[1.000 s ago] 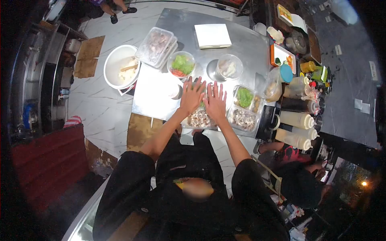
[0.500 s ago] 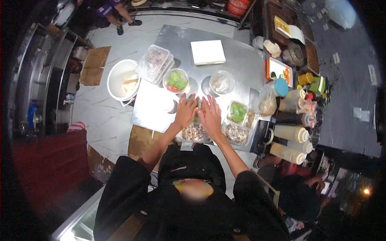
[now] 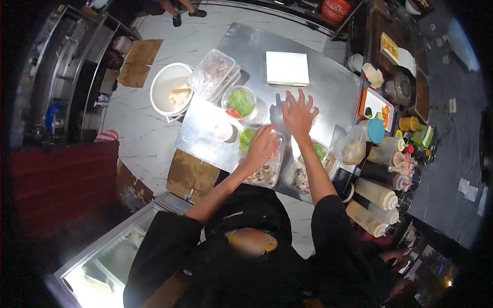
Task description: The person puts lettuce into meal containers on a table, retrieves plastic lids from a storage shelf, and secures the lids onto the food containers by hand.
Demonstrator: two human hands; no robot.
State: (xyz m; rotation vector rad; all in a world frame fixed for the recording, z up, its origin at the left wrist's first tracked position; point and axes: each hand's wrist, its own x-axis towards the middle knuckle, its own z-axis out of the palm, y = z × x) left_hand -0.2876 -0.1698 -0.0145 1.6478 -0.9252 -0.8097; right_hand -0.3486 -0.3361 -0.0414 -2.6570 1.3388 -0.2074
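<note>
The left hand (image 3: 263, 148) is low over the near part of the surface (image 3: 328, 87), its fingers bent and reaching over a clear divided container (image 3: 282, 154). Whether they pinch anything cannot be told. Just left of those fingers, leafy greens (image 3: 247, 138) lie in one compartment of this container; nearer the person than the fingers, chopped brownish and white food (image 3: 263, 175) fills another.

The right hand (image 3: 299, 115) is farther out, its fingers open and widely spread. What lies beneath its palm is mostly hidden. Nearer the person than these fingers, partly under the right forearm, is a second divided container (image 3: 335, 167), also with greens and chopped food.

Beyond the left fingers and to their left stands a round tub (image 3: 223, 102) of shredded greens with red pieces along one side. Farther that way are stacked clear containers (image 3: 210, 74), and past them a white bucket (image 3: 159, 95) with pale food inside. A small white round item (image 3: 224, 132) sits left of the left fingers.

A white box (image 3: 286, 68) lies just beyond the right fingertips. Well to the right of the right fingers are a jar with a blue lid (image 3: 375, 131), an orange-edged tray (image 3: 362, 102) of cut vegetables, and, nearer the person, a row of squeeze bottles (image 3: 376, 193).
</note>
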